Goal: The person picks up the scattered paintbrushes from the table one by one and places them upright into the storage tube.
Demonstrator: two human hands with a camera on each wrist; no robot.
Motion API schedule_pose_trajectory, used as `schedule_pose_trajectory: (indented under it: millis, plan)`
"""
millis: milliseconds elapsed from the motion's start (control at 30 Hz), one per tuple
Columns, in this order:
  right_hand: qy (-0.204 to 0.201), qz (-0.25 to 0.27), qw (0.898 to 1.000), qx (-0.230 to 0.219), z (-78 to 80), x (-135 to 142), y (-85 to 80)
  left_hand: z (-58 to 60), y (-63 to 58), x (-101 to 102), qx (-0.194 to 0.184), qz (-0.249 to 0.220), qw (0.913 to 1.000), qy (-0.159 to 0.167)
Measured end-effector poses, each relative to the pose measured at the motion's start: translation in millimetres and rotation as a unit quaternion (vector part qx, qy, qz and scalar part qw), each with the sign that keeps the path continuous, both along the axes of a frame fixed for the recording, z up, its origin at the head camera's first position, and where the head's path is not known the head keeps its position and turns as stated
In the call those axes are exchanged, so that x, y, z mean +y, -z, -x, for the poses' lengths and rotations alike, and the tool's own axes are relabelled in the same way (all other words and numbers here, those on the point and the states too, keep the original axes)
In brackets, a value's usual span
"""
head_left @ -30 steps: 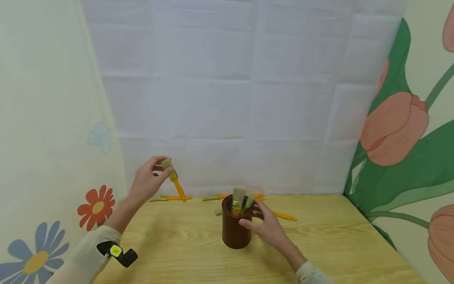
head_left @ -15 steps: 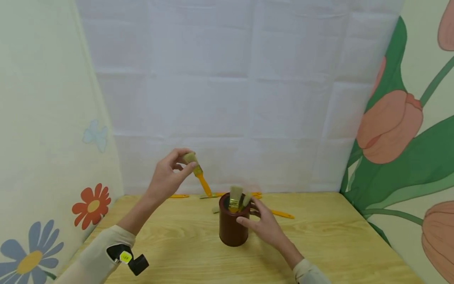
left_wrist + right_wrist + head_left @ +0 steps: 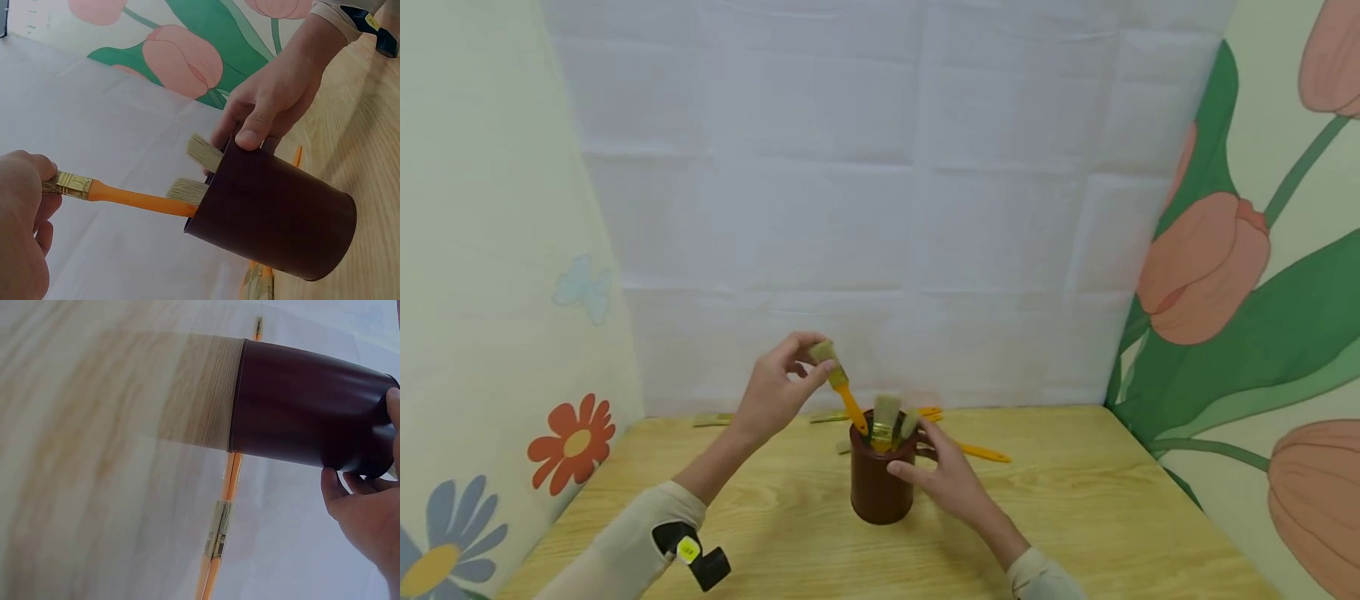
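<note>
Your left hand (image 3: 778,387) pinches a brush (image 3: 850,406) up near its hairy end, so the orange stick hangs down at a slant. The stick's tip is at the mouth of the dark red can (image 3: 882,493), by the left side of its rim. I cannot tell how far in it goes. Your right hand (image 3: 953,482) holds the can near the top. The can stands upright, about midway between the left and right edges of the table (image 3: 752,517). Other brushes (image 3: 985,452) lie behind it, toward the back edge.

The tip could bump the rim and twist the brush out of your fingers. It could also get stuck on the two brushes (image 3: 886,412) in the can. If you push sideways and your right hand goes loose, the can could tip.
</note>
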State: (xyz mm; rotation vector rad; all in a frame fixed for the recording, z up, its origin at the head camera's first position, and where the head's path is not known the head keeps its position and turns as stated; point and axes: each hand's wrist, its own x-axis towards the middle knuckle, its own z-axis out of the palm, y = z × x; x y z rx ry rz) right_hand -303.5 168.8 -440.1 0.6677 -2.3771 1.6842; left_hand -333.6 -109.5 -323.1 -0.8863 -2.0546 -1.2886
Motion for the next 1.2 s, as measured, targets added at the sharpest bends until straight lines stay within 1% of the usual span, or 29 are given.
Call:
schedule_pose_trajectory:
  millis: [133, 200, 300, 433, 600, 767, 900, 1033, 1133, 1200]
  plan:
    - [-0.003, 0.004, 1.0, 0.011, -1.7, -1.7, -1.4, 3.0, 9.6, 5.1, 0.004, 0.009, 1.0, 0.001]
    - [-0.004, 0.005, 1.0, 0.015, -2.9, -2.3, -2.3, 3.9, 14.3, 9.2, -0.001, 0.013, 0.9999, -0.002]
    - [-0.008, 0.005, 1.0, 0.017, -4.3, -3.4, -4.1, 5.8, 22.4, 16.1, -0.005, 0.023, 0.9997, -0.008]
    - [-0.016, 0.008, 1.0, 0.015, -4.5, -4.8, -4.8, 7.2, 32.1, 25.2, -0.005, 0.034, 0.9994, -0.009]
    - [-0.022, 0.006, 1.0, 0.016, -2.6, -6.7, -2.7, 8.9, 42.4, 33.0, -0.013, 0.062, 0.9978, -0.02]
    - [-0.029, 0.003, 0.999, 0.024, -0.3, -9.2, -1.1, 12.5, 49.8, 37.7, -0.04, 0.086, 0.9951, -0.025]
    - [-0.032, -0.001, 0.999, 0.022, -1.0, -10.0, -1.6, 14.0, 54.1, 39.5, -0.059, 0.096, 0.9933, -0.026]
    - [-0.027, -0.001, 0.999, 0.02, -2.7, -10.4, -2.2, 13.6, 58.2, 38.6, -0.075, 0.1, 0.9921, -0.016]
    - [-0.029, -0.002, 0.999, 0.017, -11.9, -11.7, -13.1, 12.1, 60.3, 36.8, -0.097, 0.094, 0.9908, -0.006]
    - [-0.029, 0.0, 0.999, 0.015, -12.6, -10.5, -13.6, 11.7, 61.0, 34.7, -0.113, 0.089, 0.9897, -0.003]
